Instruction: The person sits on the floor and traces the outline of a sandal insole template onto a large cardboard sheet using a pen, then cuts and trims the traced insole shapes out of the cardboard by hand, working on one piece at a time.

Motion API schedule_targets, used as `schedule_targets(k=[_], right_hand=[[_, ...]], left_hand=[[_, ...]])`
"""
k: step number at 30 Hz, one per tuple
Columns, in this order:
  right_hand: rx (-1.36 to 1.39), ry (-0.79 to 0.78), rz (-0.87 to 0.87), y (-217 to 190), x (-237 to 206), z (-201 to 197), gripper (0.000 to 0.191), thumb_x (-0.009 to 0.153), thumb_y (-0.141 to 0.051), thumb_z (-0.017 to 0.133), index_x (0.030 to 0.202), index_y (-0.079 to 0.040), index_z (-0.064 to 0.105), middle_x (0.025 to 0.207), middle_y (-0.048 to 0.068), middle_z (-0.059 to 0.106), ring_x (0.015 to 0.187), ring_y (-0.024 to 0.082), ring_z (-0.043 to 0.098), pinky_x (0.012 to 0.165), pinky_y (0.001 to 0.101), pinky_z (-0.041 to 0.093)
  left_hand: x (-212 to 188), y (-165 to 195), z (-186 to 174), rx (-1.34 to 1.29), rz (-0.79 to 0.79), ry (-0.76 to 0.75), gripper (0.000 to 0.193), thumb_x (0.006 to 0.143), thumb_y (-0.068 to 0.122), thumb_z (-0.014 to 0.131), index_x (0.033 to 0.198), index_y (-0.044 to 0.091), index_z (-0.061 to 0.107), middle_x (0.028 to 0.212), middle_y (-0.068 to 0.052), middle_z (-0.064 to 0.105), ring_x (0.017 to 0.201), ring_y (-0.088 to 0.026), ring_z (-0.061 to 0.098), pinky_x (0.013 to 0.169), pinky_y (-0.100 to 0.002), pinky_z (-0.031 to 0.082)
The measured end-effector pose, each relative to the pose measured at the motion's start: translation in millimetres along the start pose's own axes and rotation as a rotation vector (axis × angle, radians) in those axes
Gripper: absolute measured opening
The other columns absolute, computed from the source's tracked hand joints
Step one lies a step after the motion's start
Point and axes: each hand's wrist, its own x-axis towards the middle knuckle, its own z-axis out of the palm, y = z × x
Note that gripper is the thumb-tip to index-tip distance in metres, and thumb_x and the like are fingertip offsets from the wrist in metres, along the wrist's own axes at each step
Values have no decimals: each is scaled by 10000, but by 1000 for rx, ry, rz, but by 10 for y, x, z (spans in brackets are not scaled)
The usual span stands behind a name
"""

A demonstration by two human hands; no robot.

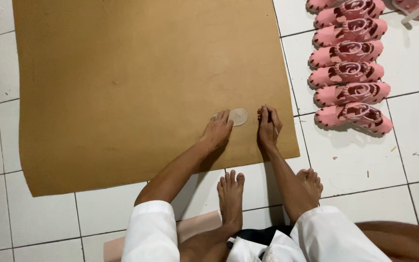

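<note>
While the left hand (217,130) pins it, the oval template (237,116) lies lengthwise left-right — flat.

The big sheet (136,87) lies flat on the floor (413,160). On the sheet, near its front right corner, sits a small oval piece (238,116). Right of the sheet, a row of sandals (350,68) lies on the floor.
</note>
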Motion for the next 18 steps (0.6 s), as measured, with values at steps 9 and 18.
schedule_targets(k=[9, 18], right_hand=[[154, 13, 39, 79, 35, 17, 186, 1095, -158, 573, 1105, 13, 645, 942, 57, 680, 813, 87, 608, 706, 232, 515], [37, -43, 79, -219, 76, -228, 223, 1088, -147, 572, 1225, 12, 649, 1073, 83, 727, 916, 120, 666, 775, 250, 549]], left_hand=[[-772, 46, -38, -29, 74, -15, 311, 878, 103, 652, 1153, -30, 591, 1013, -283, 675, 921, -376, 711, 702, -438, 602], [-578, 258, 42, -1200, -525, 459, 324, 890, 123, 662, 1130, -58, 542, 940, -184, 767, 837, -283, 771, 677, -358, 624]])
